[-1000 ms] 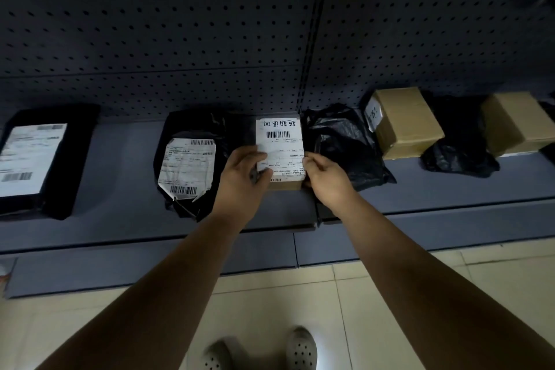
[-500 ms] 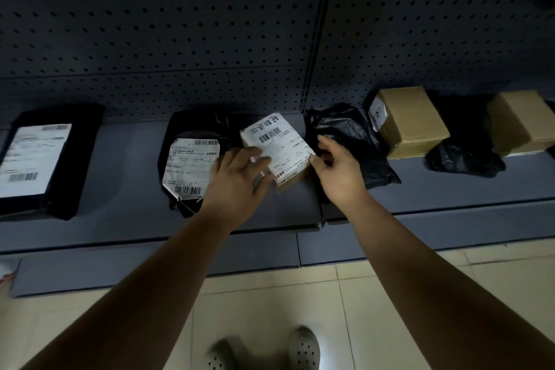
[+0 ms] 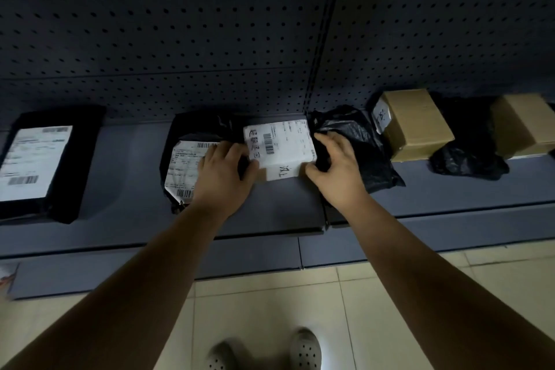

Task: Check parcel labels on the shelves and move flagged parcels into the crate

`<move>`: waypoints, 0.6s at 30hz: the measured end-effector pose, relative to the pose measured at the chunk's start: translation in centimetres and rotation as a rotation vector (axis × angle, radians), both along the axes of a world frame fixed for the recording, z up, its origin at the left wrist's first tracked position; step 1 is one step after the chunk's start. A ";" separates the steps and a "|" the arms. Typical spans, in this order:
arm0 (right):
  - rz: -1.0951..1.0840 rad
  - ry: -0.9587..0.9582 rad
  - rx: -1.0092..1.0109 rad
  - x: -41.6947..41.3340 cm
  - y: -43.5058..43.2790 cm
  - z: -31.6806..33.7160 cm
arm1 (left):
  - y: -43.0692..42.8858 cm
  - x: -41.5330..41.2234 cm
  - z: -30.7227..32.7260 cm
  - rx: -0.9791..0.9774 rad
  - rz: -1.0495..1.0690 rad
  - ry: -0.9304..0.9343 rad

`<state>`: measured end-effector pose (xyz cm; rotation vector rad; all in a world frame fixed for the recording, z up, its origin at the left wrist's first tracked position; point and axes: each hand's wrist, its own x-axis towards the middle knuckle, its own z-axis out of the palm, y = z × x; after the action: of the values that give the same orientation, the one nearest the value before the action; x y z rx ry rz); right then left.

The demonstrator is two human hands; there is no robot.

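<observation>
Both hands grip the small labelled box (image 3: 279, 147) midway along the shelf (image 3: 120, 189), near its back edge. The left hand (image 3: 225, 171) pinches its left side and the right hand (image 3: 336, 168) curls round its right side. Black bags crowd it: a labelled bag (image 3: 186, 165) on its left, touching, and a crumpled bag (image 3: 363, 141) on its right. A cardboard box (image 3: 417, 126) lies further right.

Dim, murky shadows, wide-angle bowing, soft focus
</observation>
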<state>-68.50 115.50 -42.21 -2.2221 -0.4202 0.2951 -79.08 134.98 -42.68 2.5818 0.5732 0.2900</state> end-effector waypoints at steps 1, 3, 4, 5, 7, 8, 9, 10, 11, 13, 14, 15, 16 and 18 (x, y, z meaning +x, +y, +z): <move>-0.043 -0.032 0.017 0.0 -0.1 0.0 | 0.2 0.0 0.1 0.010 0.019 -0.029; -0.108 -0.093 0.024 -0.3 0.1 -0.2 | 0.6 0.5 0.3 -0.033 0.069 -0.047; -0.113 -0.101 0.014 -0.5 0.3 -0.4 | 0.7 1.0 0.4 -0.081 0.074 -0.033; -0.102 -0.079 0.006 -0.6 0.5 -0.5 | 0.8 1.5 0.6 -0.141 0.062 -0.006; -0.074 0.011 0.012 -0.7 1.1 -0.5 | 0.7 2.2 0.8 -0.253 0.043 0.064; -0.078 0.060 0.019 -0.5 1.3 -0.4 | 0.4 2.3 0.8 -0.280 0.046 0.084; -0.098 0.123 0.031 -0.3 1.5 -0.4 | 0.1 2.1 0.7 -0.291 0.061 0.084; -0.126 0.189 0.051 -0.1 1.7 -0.4 | -0.3 1.8 0.7 -0.303 0.088 0.075; -0.153 0.241 0.074 0.1 1.7 -0.4 | -0.7 1.4 0.8 -0.330 0.115 0.063; -0.183 0.303 0.103 0.4 1.4 -0.9 | -1.5 0.7 0.9 -0.393 0.121 0.072; -0.182 0.331 0.106 0.3 1.2 -1.1 | -1.8 0.5 0.7 -0.407 0.106 0.075; -0.169 0.364 0.109 0.1 0.9 -1.2 | -2.1 0.3 0.5 -0.416 0.091 0.073; -0.144 0.400 0.113 -0.3 0.7 -1.2 | -2.2 0.2 0.4 -0.436 0.087 0.074; -0.091 0.449 0.105 -0.8 0.4 -1.4 | -2.4 0.0 0.3 -0.492 0.099 0.074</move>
<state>-69.26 115.86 -43.60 -1.9899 -0.0874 0.6878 -79.12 132.60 -42.39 2.0995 0.7011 0.0708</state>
